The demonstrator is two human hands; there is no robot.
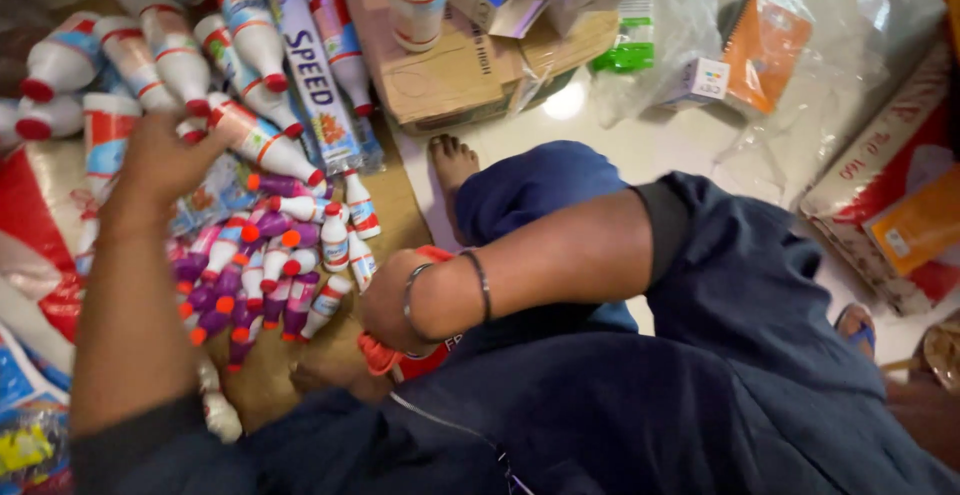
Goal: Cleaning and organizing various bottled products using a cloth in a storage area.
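Observation:
My left hand [165, 160] reaches into a heap of large white bottles with red caps [255, 140], its fingers on one of them; whether it grips it is unclear. Below lies a pile of small white and purple bottles [265, 275] with red and orange caps. My right hand [395, 305], two bangles on the wrist, is closed on a red-capped bottle with a red label [415, 360] held low against my lap. My knee in blue cloth [530, 185] and bare foot [452, 160] rest on the floor beside the piles.
A flattened cardboard box [450, 70] with a white bottle and small cartons lies ahead. Clear plastic bags [690, 25], an orange packet [765, 45] and a red-and-white sack [890, 185] sit right. A red sack [35, 235] lies left.

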